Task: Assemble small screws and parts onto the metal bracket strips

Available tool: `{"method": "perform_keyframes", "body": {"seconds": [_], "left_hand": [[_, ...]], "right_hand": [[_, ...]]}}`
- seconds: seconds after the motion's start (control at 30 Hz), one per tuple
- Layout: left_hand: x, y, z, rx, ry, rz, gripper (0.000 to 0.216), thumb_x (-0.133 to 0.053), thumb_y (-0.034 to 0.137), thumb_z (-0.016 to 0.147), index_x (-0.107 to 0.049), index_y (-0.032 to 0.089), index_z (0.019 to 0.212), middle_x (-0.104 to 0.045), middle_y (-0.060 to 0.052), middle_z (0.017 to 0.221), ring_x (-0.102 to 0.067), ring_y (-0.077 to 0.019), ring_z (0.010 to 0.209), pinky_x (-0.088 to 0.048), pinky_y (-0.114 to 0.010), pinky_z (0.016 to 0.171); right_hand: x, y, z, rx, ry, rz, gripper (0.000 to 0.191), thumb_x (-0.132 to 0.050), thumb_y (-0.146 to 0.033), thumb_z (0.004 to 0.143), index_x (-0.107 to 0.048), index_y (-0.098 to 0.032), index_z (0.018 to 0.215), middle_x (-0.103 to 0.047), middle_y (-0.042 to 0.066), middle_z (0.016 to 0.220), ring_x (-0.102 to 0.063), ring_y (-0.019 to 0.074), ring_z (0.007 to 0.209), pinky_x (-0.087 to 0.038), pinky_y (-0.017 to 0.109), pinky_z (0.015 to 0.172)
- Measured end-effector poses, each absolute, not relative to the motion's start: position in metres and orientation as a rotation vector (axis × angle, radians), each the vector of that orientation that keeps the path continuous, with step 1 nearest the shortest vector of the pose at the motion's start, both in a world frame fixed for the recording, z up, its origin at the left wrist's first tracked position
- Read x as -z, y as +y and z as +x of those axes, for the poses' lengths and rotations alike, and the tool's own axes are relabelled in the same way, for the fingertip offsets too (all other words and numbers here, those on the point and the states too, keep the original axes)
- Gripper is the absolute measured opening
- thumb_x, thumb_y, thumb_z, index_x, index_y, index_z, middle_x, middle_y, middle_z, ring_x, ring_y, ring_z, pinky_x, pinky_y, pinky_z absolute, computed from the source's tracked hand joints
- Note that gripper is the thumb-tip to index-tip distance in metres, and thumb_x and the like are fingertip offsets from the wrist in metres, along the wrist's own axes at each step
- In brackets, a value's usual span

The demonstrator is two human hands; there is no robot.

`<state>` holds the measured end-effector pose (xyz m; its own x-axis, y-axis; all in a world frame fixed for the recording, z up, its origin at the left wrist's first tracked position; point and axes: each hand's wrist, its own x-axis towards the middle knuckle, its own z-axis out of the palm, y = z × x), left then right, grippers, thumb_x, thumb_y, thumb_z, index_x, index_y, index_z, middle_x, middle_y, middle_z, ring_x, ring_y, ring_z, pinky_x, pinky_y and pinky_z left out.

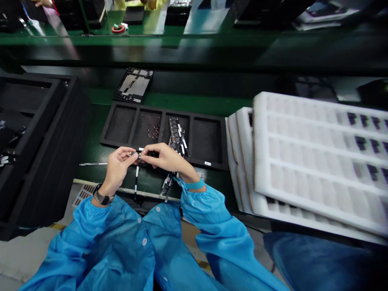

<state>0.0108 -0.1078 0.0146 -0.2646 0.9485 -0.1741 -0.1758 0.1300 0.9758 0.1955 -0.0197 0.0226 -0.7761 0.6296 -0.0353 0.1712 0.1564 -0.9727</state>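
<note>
In front of my chest, my left hand [118,166] pinches a small circuit board [133,154] between thumb and fingertips. A thin black-and-white flex cable [136,178] hangs down from it. From the other side, my right hand [163,157] has its thumb and fingers closed at the same board; its exact grip is partly hidden. Just beyond lies a black foam tray [192,137] with four compartments. Tiny red wires [154,130] lie in one compartment, and a pile of small boards with strips [174,131] fills the one beside it. More strips [166,186] lie by my right wrist.
Stacked black foam trays [57,133] rise at the left. White foam trays [262,141], some slots holding dark parts, are stacked at the right. A flat device housing [133,85] lies behind the tray. A red ring [118,28] sits on the far shelf; another person's hand [42,3] shows beyond.
</note>
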Motion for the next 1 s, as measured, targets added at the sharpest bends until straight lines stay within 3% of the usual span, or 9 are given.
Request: {"method": "perform_keyframes", "body": {"seconds": [0.23,0.4,0.7,0.83,1.0], "left_hand": [[-0.014,-0.106,0.009,-1.333,1.394,0.886,0.036,-0.094,0.038,0.069,-0.073,0.017,0.09,-0.074,-0.002,0.072,-0.072,-0.018,0.066,-0.058,-0.031,0.069],[-0.016,-0.106,0.005,-1.287,1.316,0.851,0.041,-0.097,0.04,0.065,-0.071,0.017,0.086,-0.073,-0.002,0.07,-0.072,-0.0188,0.064,-0.059,-0.033,0.068],[-0.022,-0.106,0.005,-1.262,1.313,0.8,0.041,-0.099,0.036,0.063,-0.071,0.016,0.084,-0.075,-0.003,0.069,-0.072,-0.0185,0.064,-0.059,-0.031,0.066],[-0.031,-0.106,-0.003,-1.25,1.292,0.735,0.041,-0.099,0.035,0.062,-0.07,0.014,0.082,-0.076,-0.005,0.07,-0.072,-0.0177,0.063,-0.058,-0.03,0.066],[-0.03,-0.108,-0.01,-1.281,1.223,0.611,0.04,-0.099,0.033,0.059,-0.069,0.013,0.077,-0.075,-0.007,0.067,-0.072,-0.0186,0.063,-0.057,-0.028,0.062]], "right_hand": [[-0.022,-0.019,0.194,-1.743,-2.042,-0.788,0.023,-0.07,-0.04,0.092,-0.071,-0.018,0.086,-0.075,0.003,0.081,-0.059,0.0104,0.052,-0.048,0.024,0.053],[-0.019,-0.015,0.194,-1.918,-1.953,-0.75,0.031,-0.076,-0.047,0.089,-0.072,-0.017,0.086,-0.077,0.004,0.084,-0.06,0.0103,0.053,-0.049,0.024,0.054],[-0.017,-0.017,0.191,-1.949,-1.876,-0.722,0.04,-0.084,-0.054,0.085,-0.074,-0.016,0.085,-0.076,0.003,0.077,-0.063,0.0119,0.053,-0.053,0.026,0.056],[-0.014,-0.02,0.183,-1.876,-1.727,-0.763,0.047,-0.087,-0.063,0.079,-0.076,-0.017,0.085,-0.077,0.005,0.076,-0.071,0.0185,0.064,-0.055,0.028,0.058],[-0.014,-0.023,0.175,-1.584,-1.789,-0.884,0.048,-0.082,-0.065,0.083,-0.08,-0.018,0.083,-0.075,0.004,0.07,-0.064,0.0166,0.059,-0.051,0.029,0.058]]}}
